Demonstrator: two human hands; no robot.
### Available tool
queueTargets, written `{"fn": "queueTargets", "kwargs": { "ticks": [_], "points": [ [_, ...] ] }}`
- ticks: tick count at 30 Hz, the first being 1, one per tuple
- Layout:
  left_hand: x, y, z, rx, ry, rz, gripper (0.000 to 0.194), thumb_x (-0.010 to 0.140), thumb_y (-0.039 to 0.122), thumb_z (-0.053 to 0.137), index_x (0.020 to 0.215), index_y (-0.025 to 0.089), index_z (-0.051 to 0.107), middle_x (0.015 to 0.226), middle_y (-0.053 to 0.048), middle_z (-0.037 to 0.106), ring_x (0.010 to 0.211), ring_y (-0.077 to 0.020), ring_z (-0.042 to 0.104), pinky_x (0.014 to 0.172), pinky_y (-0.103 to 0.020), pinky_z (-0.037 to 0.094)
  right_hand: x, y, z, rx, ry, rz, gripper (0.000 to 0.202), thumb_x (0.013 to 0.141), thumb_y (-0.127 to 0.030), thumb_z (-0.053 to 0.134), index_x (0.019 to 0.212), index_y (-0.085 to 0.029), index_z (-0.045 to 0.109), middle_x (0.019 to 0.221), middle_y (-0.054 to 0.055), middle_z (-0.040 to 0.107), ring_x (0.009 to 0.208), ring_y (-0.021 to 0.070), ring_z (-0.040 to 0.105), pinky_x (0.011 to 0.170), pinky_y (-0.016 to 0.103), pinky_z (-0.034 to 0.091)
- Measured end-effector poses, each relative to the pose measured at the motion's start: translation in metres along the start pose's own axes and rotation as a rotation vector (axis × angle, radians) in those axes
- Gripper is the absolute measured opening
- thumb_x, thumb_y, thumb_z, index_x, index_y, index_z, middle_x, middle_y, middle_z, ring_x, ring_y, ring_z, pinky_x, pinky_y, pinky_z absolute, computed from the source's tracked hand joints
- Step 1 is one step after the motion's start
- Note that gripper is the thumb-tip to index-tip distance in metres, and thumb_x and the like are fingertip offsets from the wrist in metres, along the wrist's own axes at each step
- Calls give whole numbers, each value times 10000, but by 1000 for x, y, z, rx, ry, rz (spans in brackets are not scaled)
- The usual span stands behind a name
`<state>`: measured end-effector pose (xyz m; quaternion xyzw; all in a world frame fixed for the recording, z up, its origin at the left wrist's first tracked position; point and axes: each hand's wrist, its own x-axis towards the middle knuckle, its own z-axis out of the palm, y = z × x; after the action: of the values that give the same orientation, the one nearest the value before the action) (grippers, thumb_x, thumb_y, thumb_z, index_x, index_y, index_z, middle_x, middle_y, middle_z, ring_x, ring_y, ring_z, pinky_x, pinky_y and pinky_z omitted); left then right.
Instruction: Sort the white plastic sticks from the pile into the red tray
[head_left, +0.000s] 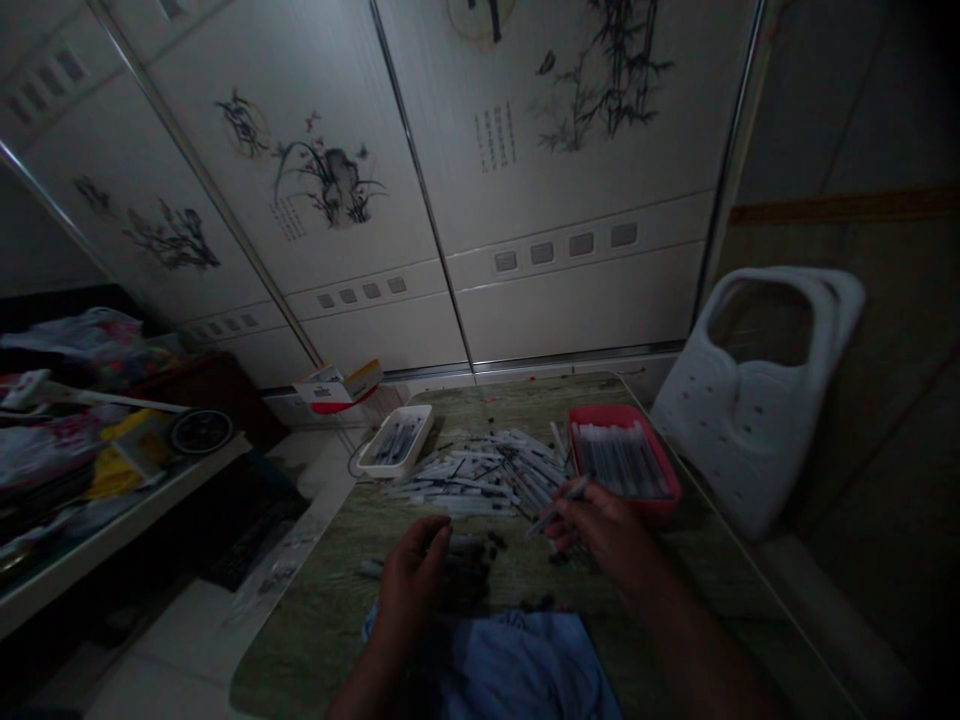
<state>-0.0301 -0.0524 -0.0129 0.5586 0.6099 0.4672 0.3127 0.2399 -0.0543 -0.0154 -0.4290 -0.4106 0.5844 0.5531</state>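
Observation:
My right hand [596,525] is closed around a slim whitish pen [559,505], which points down to the left beside the red basket. Over the near part of the table, my left hand [412,575] has its fingers curled and thumb forward; what they hold, if anything, is hidden. Small dark caps [487,555] lie scattered just right of that hand. Beyond both hands spreads a loose heap of white and clear pens [480,475]. More pens stand packed in rows in the red basket [667,480]. A white tray [420,440] at the far left holds thin dark pieces.
Blue cloth [517,660] lies at the near edge of the greenish table [315,610]. A white folding chair [757,420] stands at the right. Left of the table are a cluttered shelf [180,480] and an opened carton [337,385]. Sliding cabinet doors [420,320] close off the back.

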Motion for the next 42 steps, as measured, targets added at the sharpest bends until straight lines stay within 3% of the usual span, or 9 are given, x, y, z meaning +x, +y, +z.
{"fn": "queueTargets", "kwargs": {
  "ticks": [10,15,18,23,31,34,37,42],
  "points": [
    [4,-12,-24,103,68,15,334,787,463,699,994,208,760,1023,-105,767,968,-300,695,874,-416,520,2,7,-3,-10,11,-9,247,851,-407,651,948,-193,575,900,77,753,756,227,722,656,355,574],
    [6,-24,-26,99,40,36,313,742,399,734,991,214,777,1040,-116,759,1037,-314,674,943,-448,494,3,8,-5,-14,11,-16,271,826,-435,675,927,-196,597,887,74,752,738,225,717,646,347,570],
    [10,-29,-26,210,50,134,281,766,361,712,1012,242,780,1069,-109,748,1081,-319,652,1004,-477,450,4,9,-5,-29,28,-17,261,826,-432,674,912,-196,603,882,74,747,722,211,704,636,336,565],
    [28,-28,-13,423,-39,320,304,865,320,605,1129,270,747,1157,-108,716,1126,-313,618,1024,-479,429,6,12,-6,-38,50,-33,267,843,-444,665,935,-202,599,884,73,747,719,211,698,626,334,560],
    [69,-13,48,586,-231,424,449,899,345,574,1336,260,633,1480,-128,531,1357,-341,453,1131,-512,316,6,12,-6,-48,65,-42,275,850,-456,665,939,-204,602,882,73,746,706,206,689,604,318,547],
    [73,-9,62,639,-299,441,445,885,351,606,1325,285,639,1471,-109,545,1382,-355,418,1140,-541,282,6,11,-5,-53,75,-58,280,846,-463,667,934,-204,609,857,66,742,681,198,680,598,314,548],
    [67,-9,60,677,-343,451,380,885,351,615,1251,278,682,1393,-114,604,1334,-351,461,1129,-555,281,6,10,-5,-67,81,-75,272,852,-460,656,925,-201,615,869,74,747,693,202,686,601,311,548],
    [49,-7,34,691,-407,468,331,904,434,603,1189,303,707,1373,-81,625,1321,-318,487,1156,-552,252,5,9,-4,-81,77,-65,246,856,-438,652,893,-199,610,846,66,752,684,191,684,599,296,542]
  ]
}}
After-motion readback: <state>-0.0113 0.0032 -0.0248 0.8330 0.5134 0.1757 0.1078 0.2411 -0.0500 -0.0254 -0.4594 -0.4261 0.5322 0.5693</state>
